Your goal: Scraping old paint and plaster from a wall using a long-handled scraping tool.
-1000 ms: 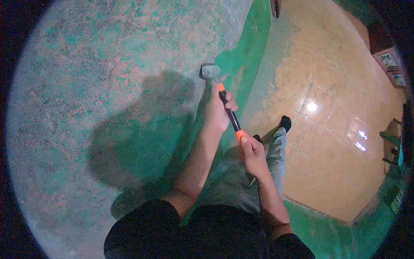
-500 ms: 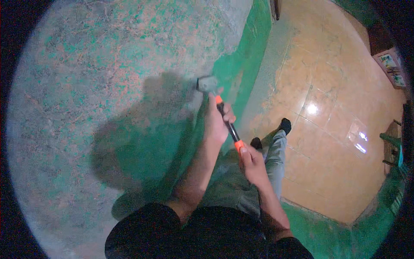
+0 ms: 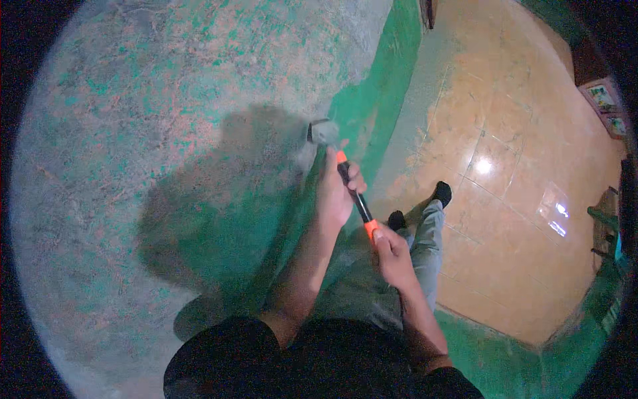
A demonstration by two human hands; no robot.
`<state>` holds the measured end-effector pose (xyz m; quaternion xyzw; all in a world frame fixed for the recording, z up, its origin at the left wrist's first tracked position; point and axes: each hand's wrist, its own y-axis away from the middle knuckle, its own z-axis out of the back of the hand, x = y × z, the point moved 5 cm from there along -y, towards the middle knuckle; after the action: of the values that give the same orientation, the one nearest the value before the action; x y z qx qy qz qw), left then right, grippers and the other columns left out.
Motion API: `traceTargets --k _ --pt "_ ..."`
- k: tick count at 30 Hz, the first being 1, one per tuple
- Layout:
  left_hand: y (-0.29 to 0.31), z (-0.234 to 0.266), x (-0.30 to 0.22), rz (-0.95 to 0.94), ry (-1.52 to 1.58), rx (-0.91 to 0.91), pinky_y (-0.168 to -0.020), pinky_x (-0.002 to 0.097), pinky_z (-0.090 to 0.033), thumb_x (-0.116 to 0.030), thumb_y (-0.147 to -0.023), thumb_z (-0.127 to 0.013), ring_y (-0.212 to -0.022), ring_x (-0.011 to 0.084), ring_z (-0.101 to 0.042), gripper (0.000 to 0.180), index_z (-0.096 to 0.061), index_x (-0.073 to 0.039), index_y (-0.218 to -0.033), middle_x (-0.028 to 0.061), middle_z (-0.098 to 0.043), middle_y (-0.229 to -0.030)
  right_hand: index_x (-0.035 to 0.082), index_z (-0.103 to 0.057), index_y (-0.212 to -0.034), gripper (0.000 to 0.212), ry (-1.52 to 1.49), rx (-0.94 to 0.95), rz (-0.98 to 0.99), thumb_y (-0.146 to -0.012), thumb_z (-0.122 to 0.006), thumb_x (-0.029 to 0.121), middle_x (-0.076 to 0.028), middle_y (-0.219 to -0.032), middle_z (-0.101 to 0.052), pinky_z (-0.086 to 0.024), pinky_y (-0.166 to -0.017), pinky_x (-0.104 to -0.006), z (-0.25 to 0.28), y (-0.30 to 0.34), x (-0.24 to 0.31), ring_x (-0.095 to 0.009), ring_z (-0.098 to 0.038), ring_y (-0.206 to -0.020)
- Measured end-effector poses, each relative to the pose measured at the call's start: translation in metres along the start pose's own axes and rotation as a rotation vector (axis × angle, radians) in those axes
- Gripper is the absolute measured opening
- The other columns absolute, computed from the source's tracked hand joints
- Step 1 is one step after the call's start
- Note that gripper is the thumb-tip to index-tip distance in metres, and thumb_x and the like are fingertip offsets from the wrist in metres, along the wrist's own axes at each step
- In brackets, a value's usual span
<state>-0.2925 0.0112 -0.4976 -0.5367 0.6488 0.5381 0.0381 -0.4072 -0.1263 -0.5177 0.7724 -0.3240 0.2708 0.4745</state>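
A scraper (image 3: 363,208) with a black and orange handle slants across the middle of the view. My left hand (image 3: 337,193) is wrapped round the upper handle, just below the grey head (image 3: 324,131). Lower down, my right hand (image 3: 393,258) grips the orange end with the thumb lying along it. The head's dark edge faces the wall (image 3: 193,106), whose green paint is worn to patchy grey and pinkish plaster. Touching or just apart, I cannot tell. Beside the head, a solid green strip (image 3: 362,100) of paint remains on the wall.
To the right spreads a shiny tan tiled floor (image 3: 492,219), with my dark-socked foot (image 3: 442,193) on it. A framed picture (image 3: 603,100) and a green piece of furniture (image 3: 603,219) stand at the far right. My shadow (image 3: 212,219) covers part of the wall.
The scraper's head has shifted slightly right and down the picture, and both hands have moved a little with it. Both grips look the same.
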Motion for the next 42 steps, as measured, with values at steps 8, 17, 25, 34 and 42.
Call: traceTargets --k 8,17,25,34,42 --pt "-0.019 -0.016 -0.003 -0.063 -0.046 0.052 -0.055 0.027 -0.036 -0.051 -0.101 -0.041 -0.055 0.0098 -0.037 0.049 -0.045 -0.014 -0.133 -0.0017 -0.041 -0.069 0.001 -0.059 -0.125 0.041 0.096 -0.026 0.023 -0.102 -0.05 0.033 0.004 -0.068 -0.044 -0.038 -0.058 -0.0259 0.011 -0.018 0.007 -0.007 -0.042 -0.063" --pt "-0.043 -0.032 -0.011 -0.076 -0.045 0.062 -0.055 0.0282 -0.037 -0.049 -0.102 -0.041 -0.056 0.01 -0.038 0.048 -0.044 -0.014 -0.135 -0.0014 -0.042 -0.071 0.001 -0.061 -0.122 0.039 0.046 -0.022 -0.01 -0.102 -0.049 0.032 0.005 -0.066 -0.045 -0.037 -0.054 -0.0259 0.015 -0.04 0.032 -0.006 -0.042 -0.06" --pt "-0.038 -0.029 -0.014 -0.077 -0.066 0.091 -0.056 0.0282 -0.037 -0.047 -0.103 -0.042 -0.055 0.0098 -0.038 0.044 -0.044 -0.016 -0.133 -0.0007 -0.043 -0.072 0.006 -0.059 -0.128 0.044 0.063 0.028 -0.03 -0.104 -0.043 0.038 0.004 -0.064 -0.046 -0.037 -0.048 -0.0257 0.011 -0.036 0.031 -0.006 -0.044 -0.054" --pt "-0.031 -0.02 -0.011 -0.046 -0.05 0.079 -0.058 0.028 -0.037 -0.048 -0.103 -0.041 -0.058 0.0091 -0.038 0.045 -0.046 -0.016 -0.133 -0.0022 -0.042 -0.072 0.005 -0.061 -0.124 0.04 0.037 0.013 0.02 -0.103 -0.045 0.036 0.005 -0.066 -0.045 -0.036 -0.051 -0.0244 0.006 -0.028 0.032 -0.006 -0.042 -0.055" --pt "-0.023 -0.028 -0.008 -0.041 -0.039 0.046 -0.057 0.0288 -0.038 -0.046 -0.103 -0.04 -0.056 0.0105 -0.038 0.043 -0.045 -0.015 -0.134 -0.002 -0.041 -0.071 0.004 -0.062 -0.119 0.039 0.023 -0.008 -0.025 -0.103 -0.046 0.036 0.005 -0.065 -0.047 -0.036 -0.05 -0.0241 0.014 -0.024 0.02 -0.005 -0.044 -0.054"
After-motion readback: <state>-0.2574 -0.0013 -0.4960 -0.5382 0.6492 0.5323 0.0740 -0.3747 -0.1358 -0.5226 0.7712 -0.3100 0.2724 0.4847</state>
